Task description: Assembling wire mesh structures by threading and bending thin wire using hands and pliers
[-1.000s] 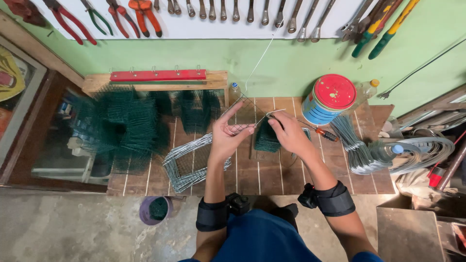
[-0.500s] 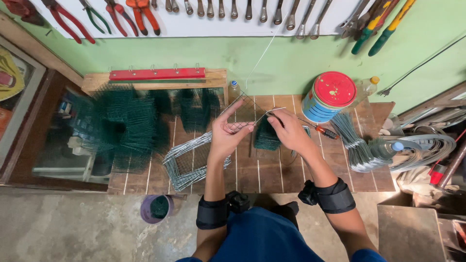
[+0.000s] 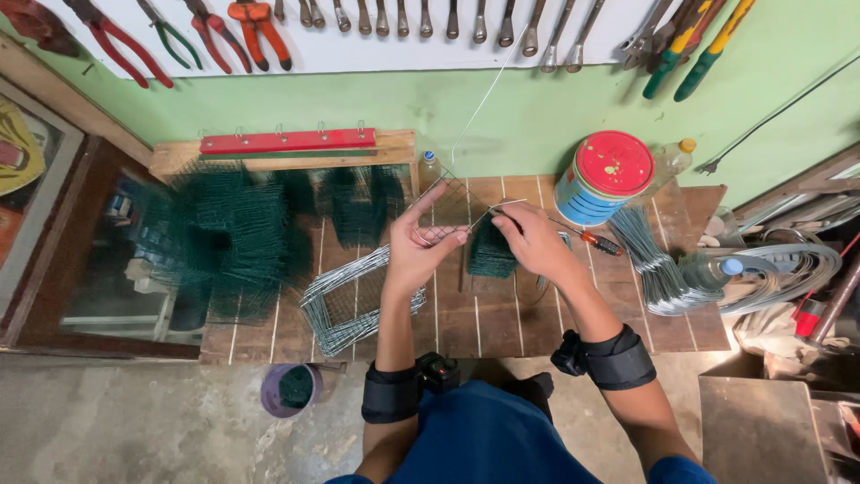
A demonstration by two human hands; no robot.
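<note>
Holding a small mesh panel [image 3: 448, 202] above the bench [image 3: 502, 314], your left hand [image 3: 421, 246] grips it while your right hand [image 3: 533, 240] pinches a thin wire [image 3: 502, 208] at its edge. Just right stands a round blue tin [image 3: 602, 184] with a red lid, a clear bottle [image 3: 670, 161] with a yellow cap behind it.

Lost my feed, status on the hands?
Left hand and right hand both gripping small green wire mesh square. Thin pale wire runs up. Nothing blocking.
</note>
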